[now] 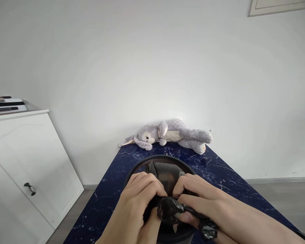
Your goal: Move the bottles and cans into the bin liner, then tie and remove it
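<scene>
A black plastic bag (167,210) is bunched up between my two hands, over a round dark bin (157,158) with a ring-like rim. My left hand (139,200) grips the bag from the left, fingers curled and thumb tucked under. On the other side my right hand (205,200) has its fingers bent round the gathered plastic, and a twisted end sticks out below it. More of the dark film stretches inside the bin's opening beyond my fingers. My hands and the bag cover the near side of the bin.
The bin stands on a blue marble-patterned table (109,179). At its far edge, against the white wall, lies a grey plush rabbit (167,134). A white cabinet (40,169) with a dark handle stands to the left, with things (7,105) on top.
</scene>
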Demonstrator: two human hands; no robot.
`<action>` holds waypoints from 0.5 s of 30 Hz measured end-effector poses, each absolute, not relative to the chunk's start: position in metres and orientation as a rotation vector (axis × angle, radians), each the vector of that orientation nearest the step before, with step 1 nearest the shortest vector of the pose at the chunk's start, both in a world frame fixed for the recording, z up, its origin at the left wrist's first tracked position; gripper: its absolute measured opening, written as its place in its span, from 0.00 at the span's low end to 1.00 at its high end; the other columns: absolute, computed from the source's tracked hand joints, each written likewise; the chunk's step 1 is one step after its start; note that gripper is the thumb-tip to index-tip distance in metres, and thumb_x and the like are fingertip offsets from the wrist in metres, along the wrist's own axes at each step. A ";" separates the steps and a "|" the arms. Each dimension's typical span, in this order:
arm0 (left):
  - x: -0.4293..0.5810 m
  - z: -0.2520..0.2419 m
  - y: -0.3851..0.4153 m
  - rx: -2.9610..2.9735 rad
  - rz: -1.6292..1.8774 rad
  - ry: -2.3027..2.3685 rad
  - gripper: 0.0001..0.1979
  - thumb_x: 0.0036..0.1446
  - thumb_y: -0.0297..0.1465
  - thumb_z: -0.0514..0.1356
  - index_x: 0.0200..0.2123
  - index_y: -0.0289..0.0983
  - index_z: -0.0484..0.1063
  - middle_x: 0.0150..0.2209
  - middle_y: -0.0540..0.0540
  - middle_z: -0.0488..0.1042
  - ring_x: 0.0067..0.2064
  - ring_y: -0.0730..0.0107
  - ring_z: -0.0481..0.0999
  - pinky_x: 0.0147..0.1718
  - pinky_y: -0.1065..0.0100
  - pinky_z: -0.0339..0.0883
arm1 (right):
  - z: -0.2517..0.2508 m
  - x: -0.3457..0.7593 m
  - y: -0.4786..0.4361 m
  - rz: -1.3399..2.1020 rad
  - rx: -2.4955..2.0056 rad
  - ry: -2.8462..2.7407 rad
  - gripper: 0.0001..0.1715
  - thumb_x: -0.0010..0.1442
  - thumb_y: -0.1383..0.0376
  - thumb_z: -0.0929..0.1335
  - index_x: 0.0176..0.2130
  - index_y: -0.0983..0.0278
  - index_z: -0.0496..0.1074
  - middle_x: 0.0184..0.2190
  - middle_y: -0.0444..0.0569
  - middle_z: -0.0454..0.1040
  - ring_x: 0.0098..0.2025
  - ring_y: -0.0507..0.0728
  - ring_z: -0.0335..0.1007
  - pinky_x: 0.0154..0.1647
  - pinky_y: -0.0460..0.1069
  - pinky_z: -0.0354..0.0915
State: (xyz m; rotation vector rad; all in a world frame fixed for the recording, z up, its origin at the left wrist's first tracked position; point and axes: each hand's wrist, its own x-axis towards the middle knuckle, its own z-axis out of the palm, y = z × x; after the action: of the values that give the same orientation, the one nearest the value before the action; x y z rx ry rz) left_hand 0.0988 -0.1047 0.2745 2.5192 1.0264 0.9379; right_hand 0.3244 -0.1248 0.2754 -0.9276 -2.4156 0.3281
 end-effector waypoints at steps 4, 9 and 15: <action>0.098 0.272 -0.103 2.513 0.962 1.033 0.10 0.67 0.24 0.49 0.33 0.42 0.62 0.34 0.49 0.72 0.39 0.62 0.73 0.44 0.60 0.69 | 0.266 0.324 -0.124 0.174 -0.986 -2.388 0.25 0.57 0.84 0.62 0.42 0.57 0.72 0.45 0.47 0.74 0.46 0.58 0.71 0.47 0.52 0.74; 0.099 0.272 -0.106 2.493 1.008 1.123 0.12 0.69 0.24 0.48 0.32 0.42 0.62 0.33 0.49 0.72 0.38 0.63 0.73 0.43 0.61 0.69 | 0.265 0.319 -0.117 0.107 -1.074 -2.352 0.30 0.51 0.86 0.60 0.43 0.59 0.73 0.47 0.49 0.73 0.47 0.61 0.70 0.49 0.57 0.73; 0.103 0.275 -0.113 2.388 1.116 1.192 0.11 0.69 0.27 0.51 0.34 0.44 0.67 0.34 0.50 0.75 0.39 0.63 0.78 0.39 0.66 0.74 | 0.270 0.317 -0.113 0.124 -0.994 -2.340 0.33 0.58 0.86 0.58 0.51 0.58 0.71 0.49 0.48 0.73 0.49 0.59 0.70 0.50 0.55 0.72</action>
State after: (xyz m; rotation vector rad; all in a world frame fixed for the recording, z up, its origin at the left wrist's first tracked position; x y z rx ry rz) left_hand 0.1027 -0.1130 0.2750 2.3880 1.1924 1.1159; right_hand 0.3167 -0.1126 0.2703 -0.9942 -2.3402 0.1242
